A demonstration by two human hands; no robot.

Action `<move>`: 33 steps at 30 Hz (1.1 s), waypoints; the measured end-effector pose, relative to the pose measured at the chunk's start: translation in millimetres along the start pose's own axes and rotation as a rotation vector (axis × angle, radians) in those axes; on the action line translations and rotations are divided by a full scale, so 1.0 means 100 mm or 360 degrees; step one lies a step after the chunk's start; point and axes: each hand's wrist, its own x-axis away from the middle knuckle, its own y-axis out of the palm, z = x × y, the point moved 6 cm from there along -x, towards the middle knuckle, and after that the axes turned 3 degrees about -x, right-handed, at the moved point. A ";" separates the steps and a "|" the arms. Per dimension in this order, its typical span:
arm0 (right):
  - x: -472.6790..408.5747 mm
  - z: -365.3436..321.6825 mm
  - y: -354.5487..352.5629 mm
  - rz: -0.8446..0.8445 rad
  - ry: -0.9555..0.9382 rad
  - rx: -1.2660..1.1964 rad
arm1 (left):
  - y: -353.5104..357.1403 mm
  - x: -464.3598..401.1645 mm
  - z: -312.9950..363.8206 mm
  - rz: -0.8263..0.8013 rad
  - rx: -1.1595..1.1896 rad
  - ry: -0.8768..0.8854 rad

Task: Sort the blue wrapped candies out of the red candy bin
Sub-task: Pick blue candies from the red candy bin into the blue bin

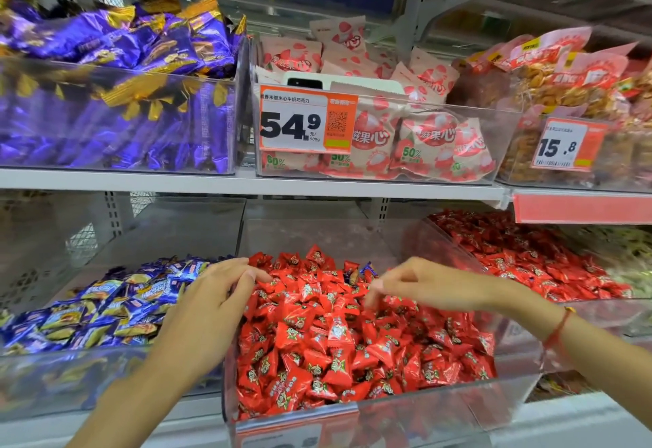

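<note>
Blue wrapped candy (368,268) poked from the red candy bin (370,408) just beyond the right hand (428,283), nearer than the left hand (215,301); both hung loose, holding nothing.

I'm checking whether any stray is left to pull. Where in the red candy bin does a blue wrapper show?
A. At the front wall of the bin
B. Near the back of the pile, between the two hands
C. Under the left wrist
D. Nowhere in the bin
B: a blue wrapped candy pokes out of the red candies near the back, between the left hand and the right hand.
</note>
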 end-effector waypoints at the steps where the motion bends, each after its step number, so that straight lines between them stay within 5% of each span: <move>1: -0.07 0.06 -0.09 0.0085 0.0023 -0.0027 | 0.02 -0.01 0.00 -0.0017 -0.0013 0.0014; 8: -0.68 0.57 -0.06 -0.0014 0.0203 0.0184 | 0.04 -0.04 -0.06 -0.0020 -0.0036 0.0053; 14: -0.95 0.63 0.06 0.0418 0.0107 0.0311 | 0.03 -0.04 -0.07 0.0039 -0.0058 0.0088; 20: -0.69 0.52 -0.04 0.0104 0.0069 0.0345 | 0.02 -0.13 0.31 -0.0054 -0.0520 0.0467; 23: -0.66 0.44 0.01 -0.0074 0.0126 0.0423 | 0.35 -0.26 0.67 -0.0364 -0.0751 0.0757; 28: -0.77 0.53 0.19 0.0021 0.0163 0.0553 | 1.16 -0.37 0.66 -0.1069 -0.1052 0.0652; 33: -0.67 0.83 -0.02 0.0383 0.0181 0.0237 | 1.09 -0.34 0.49 -0.0981 -0.1202 0.0563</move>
